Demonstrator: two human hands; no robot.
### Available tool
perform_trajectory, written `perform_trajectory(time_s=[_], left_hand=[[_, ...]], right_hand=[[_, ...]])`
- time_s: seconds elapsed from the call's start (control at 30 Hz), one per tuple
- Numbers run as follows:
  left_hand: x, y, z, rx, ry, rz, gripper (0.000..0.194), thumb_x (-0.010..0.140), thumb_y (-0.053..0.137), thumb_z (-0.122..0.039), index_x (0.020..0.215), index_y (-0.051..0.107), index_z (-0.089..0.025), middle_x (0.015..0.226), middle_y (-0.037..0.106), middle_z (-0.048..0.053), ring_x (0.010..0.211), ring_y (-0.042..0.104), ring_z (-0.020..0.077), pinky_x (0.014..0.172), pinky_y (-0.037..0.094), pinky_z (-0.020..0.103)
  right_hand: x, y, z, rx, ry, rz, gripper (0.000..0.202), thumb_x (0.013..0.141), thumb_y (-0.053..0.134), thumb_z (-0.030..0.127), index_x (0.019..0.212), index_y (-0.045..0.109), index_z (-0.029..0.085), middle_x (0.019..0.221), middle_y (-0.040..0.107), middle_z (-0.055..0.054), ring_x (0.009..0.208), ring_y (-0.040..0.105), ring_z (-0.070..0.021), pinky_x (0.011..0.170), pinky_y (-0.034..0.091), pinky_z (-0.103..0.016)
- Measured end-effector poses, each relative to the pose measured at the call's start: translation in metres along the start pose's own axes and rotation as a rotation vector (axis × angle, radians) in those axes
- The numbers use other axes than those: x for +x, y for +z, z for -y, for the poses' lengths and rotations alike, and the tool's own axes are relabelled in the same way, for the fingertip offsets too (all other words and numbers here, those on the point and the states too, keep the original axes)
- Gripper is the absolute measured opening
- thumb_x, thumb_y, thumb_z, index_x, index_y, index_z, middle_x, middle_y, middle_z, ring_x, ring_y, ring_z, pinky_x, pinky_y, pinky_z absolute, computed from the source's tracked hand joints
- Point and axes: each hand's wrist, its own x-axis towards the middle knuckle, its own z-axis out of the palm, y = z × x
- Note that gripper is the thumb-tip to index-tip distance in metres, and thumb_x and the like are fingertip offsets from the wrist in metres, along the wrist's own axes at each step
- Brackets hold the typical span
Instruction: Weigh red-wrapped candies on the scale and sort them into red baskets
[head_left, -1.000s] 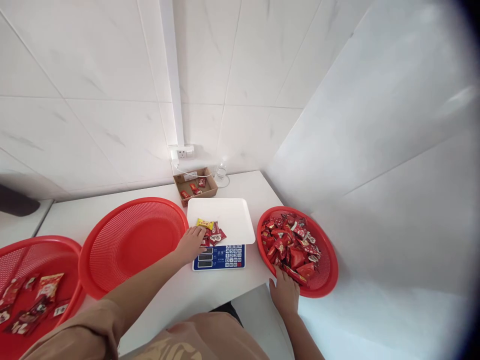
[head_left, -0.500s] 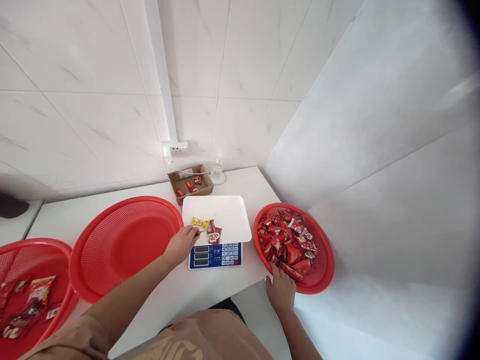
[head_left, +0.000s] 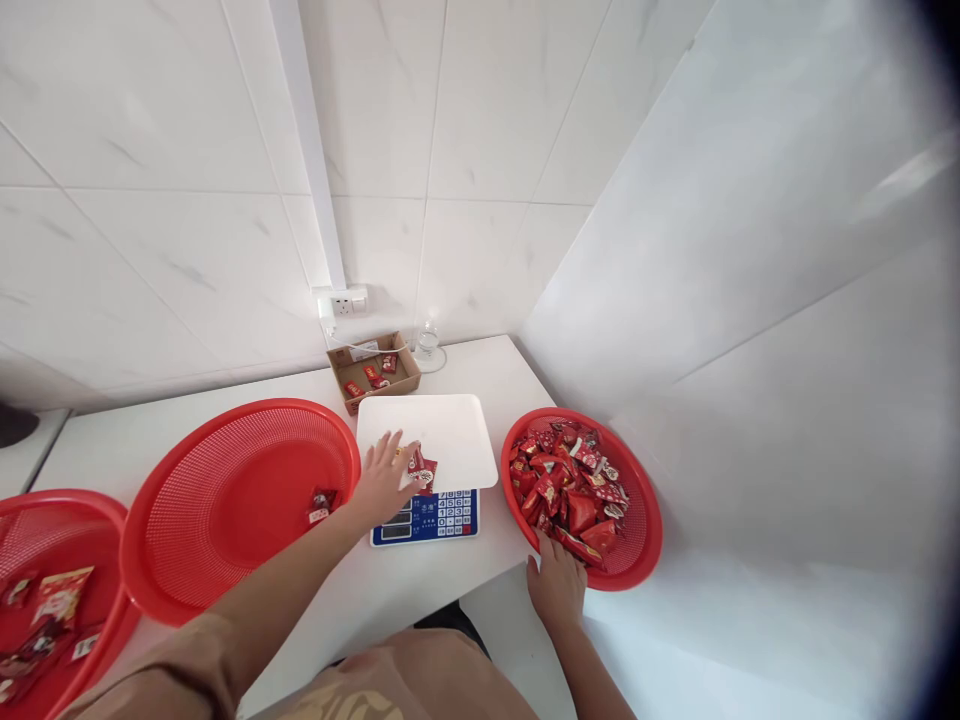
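My left hand (head_left: 384,480) is over the front left of the white scale tray (head_left: 450,425), fingers spread and palm down. Small dark red snack packets (head_left: 426,474) lie by its fingertips and thumb, partly covered. A bit of yellow wrapper shows between the fingers. Under the tray sits the scale's blue keypad (head_left: 427,520), its display partly behind my hand. My right hand (head_left: 556,582) is closed over the near rim of the right red basket (head_left: 649,540), which holds a heap of red snack packets (head_left: 566,485).
A wide red basket (head_left: 217,480) stands left of the scale, with a dark red packet (head_left: 321,505) inside. Further left, another red basket (head_left: 112,580) holds several packets. Behind the tray are a cardboard box (head_left: 409,378) with red packets and a clear glass (head_left: 427,345).
My left hand has opened from a pinch on a small red piece and spread over the tray packets. A dark red packet now shows in the middle basket. My right hand stays put.
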Motion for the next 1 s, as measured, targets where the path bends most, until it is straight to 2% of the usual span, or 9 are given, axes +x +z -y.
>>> perform_trajectory(time_s=[0.07,0.13,0.23,0.33,0.47,0.6,0.77,0.9,1.0], left_hand=[[0.016,0.013,-0.015,0.018,0.014,0.073,0.064,0.083,0.044,-0.053,0.139,0.035,-0.025,0.152,0.023,0.013,0.139,0.014,0.0359,0.105,0.019,0.061],[0.026,0.022,-0.021,0.063,0.024,0.131,0.063,0.083,0.045,-0.051,0.138,0.036,-0.024,0.152,0.023,0.014,0.139,0.013,0.0375,0.103,0.014,0.067],[0.032,0.029,-0.017,0.128,0.077,0.157,0.055,0.084,0.043,-0.049,0.134,0.043,-0.025,0.150,0.027,0.013,0.138,0.016,0.0374,0.101,0.009,0.070],[0.034,0.027,-0.007,0.152,0.146,0.129,0.050,0.085,0.043,-0.048,0.129,0.049,-0.025,0.148,0.033,0.014,0.135,0.025,0.0367,0.102,0.011,0.067],[0.042,0.015,0.006,0.104,0.139,0.100,0.042,0.081,0.054,-0.040,0.120,0.056,-0.025,0.146,0.035,0.013,0.123,0.040,0.0344,0.099,0.027,0.060],[0.052,0.005,0.017,0.058,0.060,0.080,0.031,0.080,0.055,-0.027,0.110,0.060,-0.025,0.137,0.044,0.011,0.115,0.047,0.0300,0.089,0.041,0.048],[0.058,-0.007,0.029,-0.048,-0.057,-0.001,0.023,0.075,0.053,-0.015,0.095,0.063,-0.021,0.121,0.052,0.009,0.104,0.054,0.0217,0.085,0.047,0.034],[0.044,-0.038,0.038,-0.120,-0.205,-0.125,0.022,0.078,0.048,-0.019,0.096,0.059,-0.018,0.114,0.053,0.009,0.098,0.058,0.0179,0.082,0.048,0.027],[0.016,-0.067,0.052,-0.147,-0.300,-0.181,0.023,0.081,0.047,-0.030,0.097,0.058,-0.018,0.105,0.057,0.008,0.092,0.059,0.0195,0.078,0.048,0.029]], right_hand=[[0.000,-0.001,0.000,0.003,0.001,-0.002,0.045,0.086,0.038,0.018,0.129,0.047,0.019,0.119,0.059,-0.010,0.110,0.052,-0.0235,0.094,0.032,-0.037],[0.000,0.000,0.000,0.008,0.000,-0.002,0.045,0.085,0.039,0.018,0.129,0.047,0.019,0.119,0.059,-0.010,0.110,0.052,-0.0234,0.094,0.032,-0.036],[0.001,0.002,-0.001,0.014,0.001,-0.001,0.044,0.085,0.038,0.017,0.128,0.048,0.019,0.118,0.059,-0.010,0.109,0.052,-0.0229,0.095,0.031,-0.036],[0.002,0.004,-0.001,0.015,0.008,-0.012,0.044,0.085,0.038,0.017,0.128,0.049,0.019,0.117,0.060,-0.010,0.107,0.053,-0.0227,0.094,0.031,-0.035],[0.002,0.007,-0.002,0.015,0.001,-0.036,0.043,0.085,0.038,0.017,0.126,0.051,0.019,0.115,0.061,-0.010,0.106,0.054,-0.0229,0.093,0.032,-0.036],[0.002,0.007,-0.003,0.021,-0.011,-0.046,0.043,0.085,0.038,0.016,0.125,0.051,0.019,0.115,0.061,-0.010,0.105,0.054,-0.0232,0.092,0.032,-0.036],[0.002,0.008,-0.004,0.038,-0.019,-0.047,0.043,0.084,0.038,0.016,0.125,0.051,0.018,0.116,0.061,-0.010,0.106,0.054,-0.0238,0.092,0.031,-0.037],[0.003,0.008,-0.004,0.063,-0.018,-0.053,0.045,0.083,0.038,0.016,0.127,0.050,0.019,0.116,0.061,-0.010,0.106,0.053,-0.0243,0.091,0.032,-0.038],[0.002,0.008,-0.003,0.102,-0.003,-0.050,0.045,0.083,0.039,0.017,0.126,0.050,0.018,0.117,0.060,-0.011,0.106,0.053,-0.0253,0.092,0.032,-0.039]])
